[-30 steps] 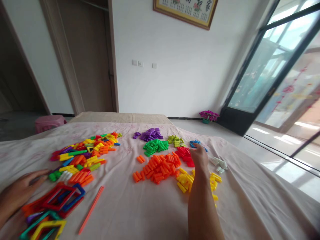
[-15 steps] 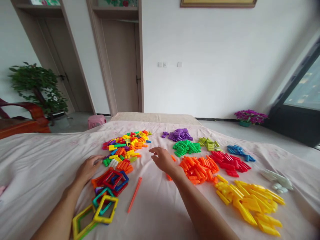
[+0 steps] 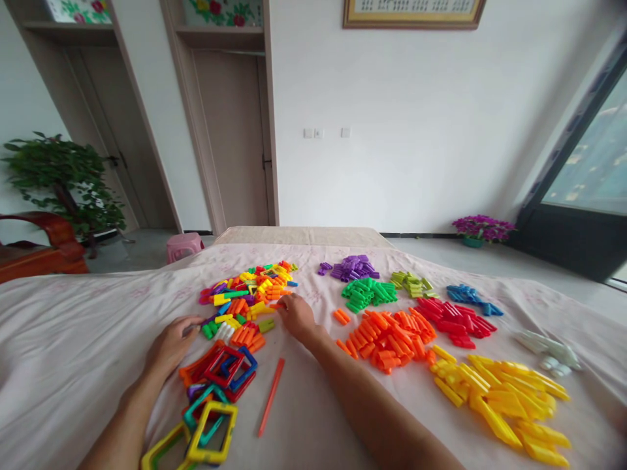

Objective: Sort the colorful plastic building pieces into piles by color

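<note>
A mixed pile of small plastic building pieces [image 3: 245, 294] in many colours lies left of centre on the cloth. At its right edge my right hand [image 3: 296, 318] is closed, thumb and fingers pinched at an orange piece [image 3: 275, 306]; the fingertips partly hide it. My left hand [image 3: 171, 341] rests on the cloth at the pile's left side, fingers loosely curved and thumb apart, with nothing visibly held. Magnetic frame tiles [image 3: 213, 431] in red, blue, teal and yellow overlap below the pile. Beside them lies an orange stick [image 3: 271, 397].
Single-colour heaps lie right: purple [image 3: 355, 267], green [image 3: 368, 294], lime [image 3: 412, 284], blue [image 3: 465, 294], red [image 3: 455, 320], orange [image 3: 392, 336], yellow [image 3: 514, 398] and whitish pieces [image 3: 551, 350]. The pale cloth [image 3: 304, 418] has wrinkles. A pink stool [image 3: 184, 246] stands beyond.
My right hand has moved left from beside the orange heap to the mixed pile, and its fingers have closed at an orange piece. My left hand stays by the pile. The view has tilted up slightly.
</note>
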